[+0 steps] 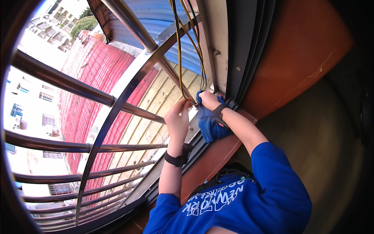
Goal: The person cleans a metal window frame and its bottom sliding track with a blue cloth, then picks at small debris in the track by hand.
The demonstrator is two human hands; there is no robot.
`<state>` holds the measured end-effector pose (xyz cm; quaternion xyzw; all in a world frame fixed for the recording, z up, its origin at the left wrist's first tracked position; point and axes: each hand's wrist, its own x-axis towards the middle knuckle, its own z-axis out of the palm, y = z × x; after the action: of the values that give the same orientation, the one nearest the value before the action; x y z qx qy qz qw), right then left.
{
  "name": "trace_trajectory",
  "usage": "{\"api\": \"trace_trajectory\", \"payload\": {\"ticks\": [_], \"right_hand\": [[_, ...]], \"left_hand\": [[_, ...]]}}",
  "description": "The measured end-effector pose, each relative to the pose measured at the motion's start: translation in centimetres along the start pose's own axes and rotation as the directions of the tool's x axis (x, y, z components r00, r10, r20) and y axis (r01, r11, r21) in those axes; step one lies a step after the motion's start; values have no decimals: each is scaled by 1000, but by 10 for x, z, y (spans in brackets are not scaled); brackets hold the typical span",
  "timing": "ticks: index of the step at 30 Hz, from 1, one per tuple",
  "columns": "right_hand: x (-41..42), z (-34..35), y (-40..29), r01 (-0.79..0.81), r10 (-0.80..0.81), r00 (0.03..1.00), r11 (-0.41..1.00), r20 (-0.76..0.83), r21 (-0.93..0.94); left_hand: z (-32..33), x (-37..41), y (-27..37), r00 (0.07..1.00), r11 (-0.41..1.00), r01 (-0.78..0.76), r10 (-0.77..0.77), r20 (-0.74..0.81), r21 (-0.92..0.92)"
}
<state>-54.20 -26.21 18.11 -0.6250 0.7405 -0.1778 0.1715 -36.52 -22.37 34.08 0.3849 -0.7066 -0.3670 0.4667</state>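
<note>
With its fingers closed on a yellow cable [180, 58], my left hand [178, 115] is raised at the window opening, beside a metal bar. The cable hangs down from above and bends near my fingertips. My right hand [209, 99] grips a blue cloth [214, 125], whose lower part drapes over the window track. More yellow and dark cables [200, 52] run down close to the cloth. Their lower ends are hidden behind the cloth and my right hand.
A metal window grille [131, 76] with several round bars [67, 84] stands on the left. The dark window frame [245, 46] and sliding track [198, 149] border the opening. A reddish-brown sill [210, 163] lies nearest my body. Outside are red roofing [96, 64] and buildings.
</note>
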Motion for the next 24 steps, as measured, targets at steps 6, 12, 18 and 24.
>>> {"api": "trace_trajectory", "payload": {"ticks": [6,12,18,24], "right_hand": [[-38,-24,27,-25,78,981,957,-175,290],[-43,-53,1,159,15,825,953,-565,258],[-26,-54,-13,156,15,826,954,-563,255],[-58,-69,-20,268,-73,887,885,-455,381]], "left_hand": [[9,-3,-7,1000,999,5,-4,-17,32],[14,-5,-5,1000,1000,15,-15,-6,15],[9,-6,-9,1000,999,-18,19,-24,41],[11,-4,-7,997,996,-71,72,-21,53]]}}
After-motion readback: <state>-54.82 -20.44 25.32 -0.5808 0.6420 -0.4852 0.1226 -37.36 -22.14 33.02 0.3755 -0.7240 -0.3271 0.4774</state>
